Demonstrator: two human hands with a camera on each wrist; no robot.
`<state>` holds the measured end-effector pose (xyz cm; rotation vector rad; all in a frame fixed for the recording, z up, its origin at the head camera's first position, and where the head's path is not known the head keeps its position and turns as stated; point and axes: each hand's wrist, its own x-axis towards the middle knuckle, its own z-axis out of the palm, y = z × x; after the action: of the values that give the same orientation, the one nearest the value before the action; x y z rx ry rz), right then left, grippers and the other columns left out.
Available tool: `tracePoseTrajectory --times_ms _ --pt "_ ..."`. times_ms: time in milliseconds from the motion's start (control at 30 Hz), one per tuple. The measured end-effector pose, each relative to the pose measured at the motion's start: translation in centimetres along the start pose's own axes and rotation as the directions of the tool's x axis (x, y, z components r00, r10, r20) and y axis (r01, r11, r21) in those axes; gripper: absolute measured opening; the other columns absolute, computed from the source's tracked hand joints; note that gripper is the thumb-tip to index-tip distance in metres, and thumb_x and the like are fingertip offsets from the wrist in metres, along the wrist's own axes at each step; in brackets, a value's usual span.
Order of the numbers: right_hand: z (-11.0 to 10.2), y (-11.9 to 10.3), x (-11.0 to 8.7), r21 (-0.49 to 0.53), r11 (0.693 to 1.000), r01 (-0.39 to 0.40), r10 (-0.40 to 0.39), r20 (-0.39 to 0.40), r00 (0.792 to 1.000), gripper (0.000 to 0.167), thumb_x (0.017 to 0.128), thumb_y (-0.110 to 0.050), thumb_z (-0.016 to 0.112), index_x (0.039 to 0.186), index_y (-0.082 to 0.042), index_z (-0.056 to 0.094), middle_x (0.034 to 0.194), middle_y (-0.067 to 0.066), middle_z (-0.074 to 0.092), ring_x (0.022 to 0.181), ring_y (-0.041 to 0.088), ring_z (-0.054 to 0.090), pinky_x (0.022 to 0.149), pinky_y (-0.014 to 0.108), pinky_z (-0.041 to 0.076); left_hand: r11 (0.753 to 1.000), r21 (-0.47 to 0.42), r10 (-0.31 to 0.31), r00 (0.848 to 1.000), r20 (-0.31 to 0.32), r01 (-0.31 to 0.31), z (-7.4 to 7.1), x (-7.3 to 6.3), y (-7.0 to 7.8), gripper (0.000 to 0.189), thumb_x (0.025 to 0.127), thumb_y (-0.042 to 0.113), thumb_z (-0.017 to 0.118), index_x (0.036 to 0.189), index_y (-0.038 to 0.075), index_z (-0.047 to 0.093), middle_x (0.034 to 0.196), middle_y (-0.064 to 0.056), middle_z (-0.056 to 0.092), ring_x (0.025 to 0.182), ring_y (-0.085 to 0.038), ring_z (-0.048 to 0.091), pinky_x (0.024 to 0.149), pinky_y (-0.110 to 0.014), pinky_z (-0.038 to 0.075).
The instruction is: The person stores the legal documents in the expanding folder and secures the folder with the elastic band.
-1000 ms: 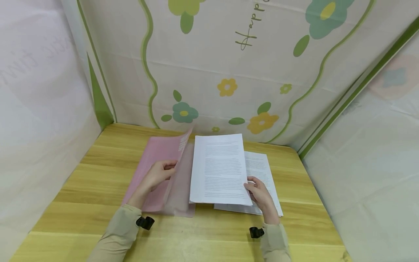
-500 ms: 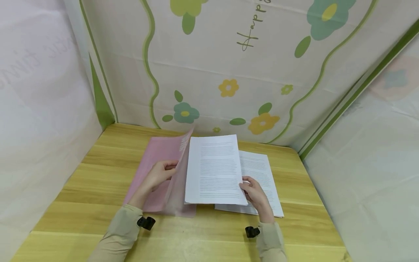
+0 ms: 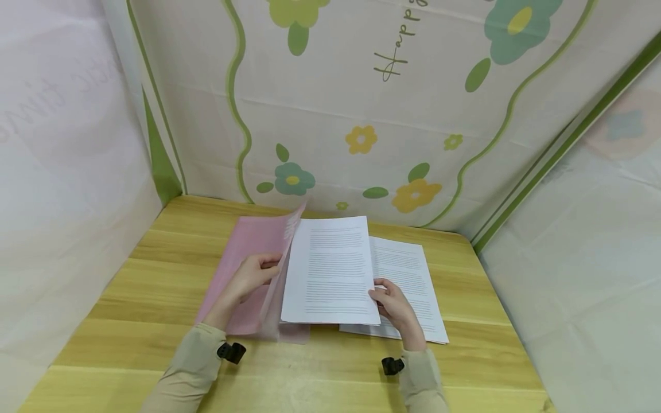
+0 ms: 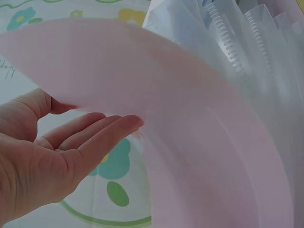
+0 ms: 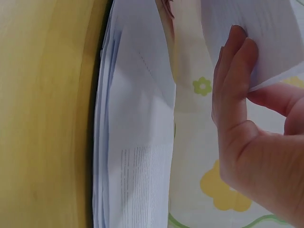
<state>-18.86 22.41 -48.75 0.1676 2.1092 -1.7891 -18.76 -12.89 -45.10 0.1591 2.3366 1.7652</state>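
Observation:
A pink plastic folder (image 3: 234, 235) lies on the left of the table, its translucent cover raised and bent. My left hand (image 3: 250, 279) pinches the edge of that cover between thumb and fingers. Behind the cover, the left wrist view shows clear plastic sleeves (image 4: 266, 52) with ribbed strips. In my right hand (image 3: 396, 307), a few printed sheets (image 3: 330, 275) are pinched at their lower right edge. Their left edge meets the raised cover; whether they are inside a sleeve, I cannot tell. Partly beneath them rests a second paper stack (image 3: 410, 287).
Both the folder and papers lie on a wooden table (image 3: 289, 378). White fabric with printed flowers (image 3: 310, 92) rises right behind the table's back edge. More fabric walls (image 3: 583, 246) stand at the left and right sides.
My right hand has carried the held sheets leftward to the raised cover, so more of the second stack shows. The left hand and the cover have stayed nearly still.

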Motion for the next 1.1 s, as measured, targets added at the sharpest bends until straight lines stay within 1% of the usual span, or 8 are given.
tracePoseTrajectory --times_ms 267,367,533,667,867,933,1000,1100 --pt "0.6 -0.4 -0.1 0.017 1.0 0.021 -0.022 0.074 0.997 0.036 0.1 -0.008 0.052 0.132 0.003 0.039 0.083 -0.007 0.067 0.067 0.004 0.059 0.061 0.021 0.052 1.0 0.003 -0.014 1.0 -0.019 0.014 0.3 0.1 0.0 0.046 0.097 0.007 0.054 0.14 -0.01 0.049 0.138 -0.03 0.056 0.125 -0.041 0.057 0.095 -0.045 0.056" --pt "0.8 -0.5 -0.2 0.024 0.999 0.023 -0.025 0.085 0.996 0.037 0.1 -0.008 0.052 0.133 0.003 0.039 0.082 -0.007 0.067 0.067 0.004 0.059 0.061 0.021 0.052 1.0 -0.002 -0.015 1.0 -0.023 0.015 0.3 0.2 -0.1 0.046 0.097 0.007 0.053 0.14 -0.011 0.049 0.137 -0.03 0.056 0.125 -0.041 0.058 0.095 -0.045 0.056" --pt "0.8 -0.6 -0.4 0.008 1.0 0.015 -0.016 0.093 0.996 0.041 0.101 -0.008 0.049 0.139 0.005 0.039 0.094 -0.003 0.071 0.077 0.007 0.066 0.068 0.024 0.056 0.999 -0.022 -0.024 1.0 -0.016 0.024 0.4 0.2 -0.2 0.047 0.098 0.007 0.053 0.141 -0.011 0.047 0.137 -0.032 0.055 0.126 -0.042 0.057 0.098 -0.046 0.055" --pt "0.5 -0.8 -0.7 -0.019 1.0 0.022 -0.02 0.107 0.994 0.044 0.102 -0.009 0.047 0.143 0.005 0.038 0.1 0.0 0.072 0.081 0.008 0.069 0.069 0.025 0.057 0.999 -0.025 -0.03 0.999 -0.014 0.03 0.4 0.2 -0.2 0.047 0.098 0.007 0.053 0.141 -0.011 0.046 0.138 -0.033 0.054 0.126 -0.042 0.057 0.098 -0.046 0.054" --pt "0.1 -1.1 -1.1 0.0 1.0 0.026 -0.026 0.11 0.994 0.048 0.101 -0.01 0.052 0.144 0.004 0.037 0.097 -0.004 0.071 0.08 0.008 0.068 0.068 0.024 0.057 0.999 -0.015 -0.033 0.999 -0.018 0.032 0.3 0.2 -0.1 0.047 0.098 0.008 0.053 0.141 -0.01 0.047 0.139 -0.031 0.055 0.126 -0.041 0.057 0.096 -0.044 0.055" --pt "0.1 -1.3 -1.3 0.01 1.0 0.029 -0.03 0.113 0.993 0.049 0.1 -0.01 0.054 0.144 0.004 0.037 0.095 -0.006 0.07 0.08 0.008 0.067 0.068 0.024 0.057 1.0 -0.008 -0.023 1.0 -0.021 0.023 0.3 0.3 -0.1 0.046 0.098 0.007 0.053 0.14 -0.011 0.048 0.138 -0.031 0.055 0.125 -0.041 0.057 0.095 -0.043 0.056" --pt "0.1 -1.4 -1.4 0.015 0.999 0.033 -0.035 0.122 0.992 0.051 0.1 -0.011 0.055 0.145 0.003 0.035 0.093 -0.007 0.069 0.078 0.007 0.066 0.068 0.023 0.057 1.0 -0.004 -0.015 1.0 -0.023 0.015 0.3 0.4 -0.1 0.046 0.098 0.006 0.053 0.14 -0.012 0.048 0.137 -0.032 0.055 0.124 -0.041 0.058 0.094 -0.043 0.056" --pt "0.1 -1.6 -1.5 0.019 0.999 0.042 -0.044 0.139 0.989 0.054 0.1 -0.012 0.056 0.147 0.003 0.033 0.092 -0.008 0.068 0.076 0.005 0.066 0.068 0.022 0.056 1.0 -0.014 -0.023 0.999 -0.024 0.022 0.4 0.5 -0.1 0.046 0.097 0.006 0.053 0.14 -0.011 0.047 0.137 -0.032 0.055 0.124 -0.041 0.058 0.094 -0.044 0.056"
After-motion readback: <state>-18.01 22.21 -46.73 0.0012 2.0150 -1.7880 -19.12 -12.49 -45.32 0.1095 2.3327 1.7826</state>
